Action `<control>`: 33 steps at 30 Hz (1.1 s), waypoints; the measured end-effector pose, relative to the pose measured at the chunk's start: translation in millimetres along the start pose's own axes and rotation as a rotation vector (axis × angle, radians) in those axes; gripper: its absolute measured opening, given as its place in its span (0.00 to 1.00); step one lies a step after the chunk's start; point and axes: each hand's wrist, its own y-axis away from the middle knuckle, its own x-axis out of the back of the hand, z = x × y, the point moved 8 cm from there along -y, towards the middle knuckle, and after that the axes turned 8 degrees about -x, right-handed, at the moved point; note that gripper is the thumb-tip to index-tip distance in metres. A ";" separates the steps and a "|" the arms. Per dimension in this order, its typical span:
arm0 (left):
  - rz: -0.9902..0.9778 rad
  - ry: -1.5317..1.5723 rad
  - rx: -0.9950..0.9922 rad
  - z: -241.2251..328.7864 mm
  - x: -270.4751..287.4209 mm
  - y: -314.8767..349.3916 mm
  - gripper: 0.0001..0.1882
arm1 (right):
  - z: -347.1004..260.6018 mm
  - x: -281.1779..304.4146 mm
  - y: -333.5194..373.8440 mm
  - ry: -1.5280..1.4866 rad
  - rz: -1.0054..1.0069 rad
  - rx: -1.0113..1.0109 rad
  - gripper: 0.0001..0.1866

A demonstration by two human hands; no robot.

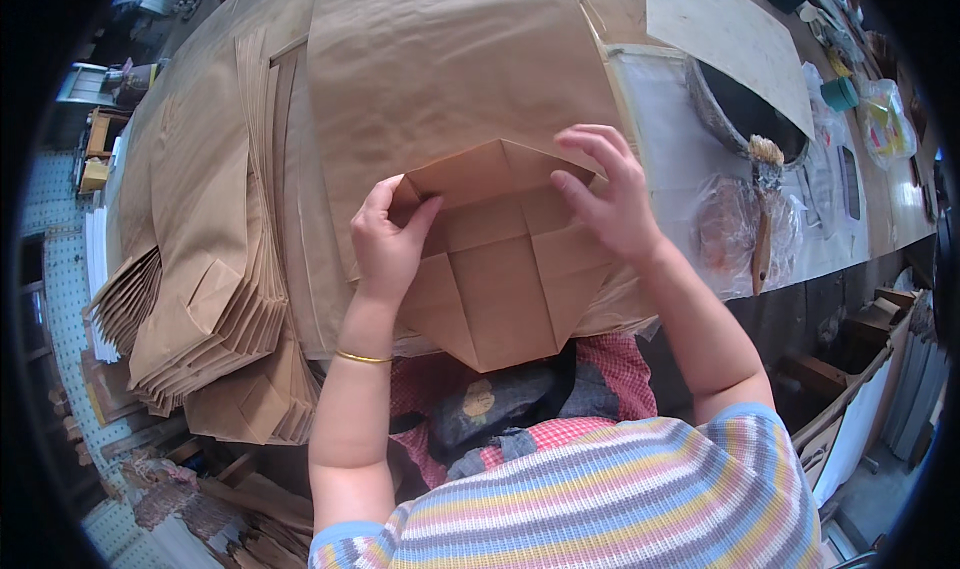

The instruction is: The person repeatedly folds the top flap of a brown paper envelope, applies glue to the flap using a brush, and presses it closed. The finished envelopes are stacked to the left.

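Apparently, in the head view, the step in hand is shaping the base of a brown paper bag [497, 294], its end spread into a many-sided panel marked by straight creases. The bag lies at the middle of the near edge of the table [905, 219], its lowest flap reaching out past that edge toward the person's lap, while its far flap stands tilted up between the hands. The left hand [385, 234] grips the panel's upper left corner, thumb on the inner face and fingers curled around the outside. The right hand [615, 194] is loosely open at the upper right corner, its thumb against or just over the paper and its fingers lifted apart above the edge; whether that thumb presses, I cannot tell. Beneath and beyond the bag, large brown paper sheets [455, 69] run toward the far edge. Toward the table's left edge rests a fanned stack of folded bags [215, 319], and near its right edge a bristle brush [764, 194] lies against a dark basin [725, 104], partly covered by a pale board [725, 29]. As I judge it, the next move calls for both corners to be held evenly, so the flaps turn along their creases without skewing the base.
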 end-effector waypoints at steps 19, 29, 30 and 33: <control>-0.343 0.253 0.318 -52.5 -34.6 -34.0 0.11 | -99.6 -99.7 7.3 0.471 -0.291 0.248 0.08; -0.372 0.050 0.239 -37.5 -28.7 -45.7 0.09 | -86.0 -116.0 78.4 1.034 -0.945 0.935 0.06; -0.399 -0.041 0.238 -31.9 -29.7 -45.7 0.09 | -76.8 -114.9 88.9 1.052 -1.014 0.887 0.08; -0.242 -0.265 0.039 -13.1 -20.1 -41.0 0.08 | -66.5 -98.4 71.1 1.180 -0.923 0.499 0.20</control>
